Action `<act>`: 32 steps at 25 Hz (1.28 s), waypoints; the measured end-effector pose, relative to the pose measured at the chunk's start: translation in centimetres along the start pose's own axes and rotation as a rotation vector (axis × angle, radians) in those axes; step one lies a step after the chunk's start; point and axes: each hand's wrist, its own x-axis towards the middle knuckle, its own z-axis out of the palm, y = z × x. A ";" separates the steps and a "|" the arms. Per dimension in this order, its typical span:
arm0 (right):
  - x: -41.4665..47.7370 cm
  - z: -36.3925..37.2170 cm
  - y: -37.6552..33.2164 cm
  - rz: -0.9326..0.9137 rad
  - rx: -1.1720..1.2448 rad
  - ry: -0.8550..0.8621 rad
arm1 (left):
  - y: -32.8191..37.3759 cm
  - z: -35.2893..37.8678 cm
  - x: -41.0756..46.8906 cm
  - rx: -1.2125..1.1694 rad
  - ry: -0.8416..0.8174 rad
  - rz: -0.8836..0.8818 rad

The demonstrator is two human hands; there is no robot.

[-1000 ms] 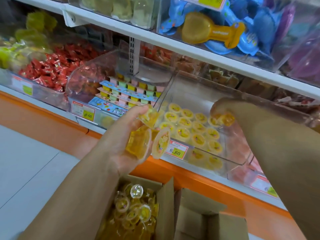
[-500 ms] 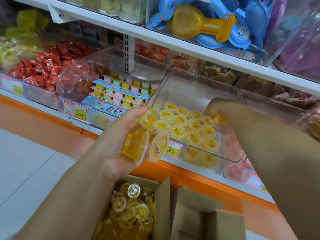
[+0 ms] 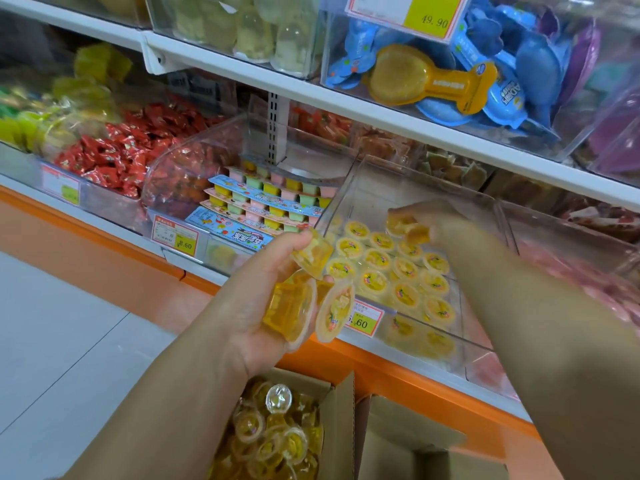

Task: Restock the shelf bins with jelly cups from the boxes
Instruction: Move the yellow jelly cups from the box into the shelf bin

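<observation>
My left hand grips three yellow jelly cups in front of the shelf edge, above an open cardboard box. That box holds several more yellow jelly cups. My right hand reaches inside the clear shelf bin and pinches one jelly cup over its back rows. Several jelly cups with printed lids lie in neat rows on the bin's floor. A price tag reading 6.60 is fixed to the bin's front.
A clear bin of pastel multi-cup packs sits left of the jelly bin, then red-wrapped sweets. A pinkish bin stands to the right. The upper shelf overhangs closely. A second cardboard box stands beside the first.
My right hand has drawn slightly left and back inside the bin, still pinching a cup. My left hand keeps its cups in the same place. The camera has shifted a little.
</observation>
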 end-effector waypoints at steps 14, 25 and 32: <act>1.1 1.8 -0.9 -0.076 -0.567 0.229 | -0.2 0.0 0.7 -0.130 0.057 0.085; 1.9 3.5 -1.8 0.031 -0.359 -0.004 | 0.3 -0.1 1.7 -0.190 0.108 0.049; 1.5 2.8 -1.4 0.080 -0.046 -0.019 | 0.5 -0.2 2.3 -0.212 0.158 0.012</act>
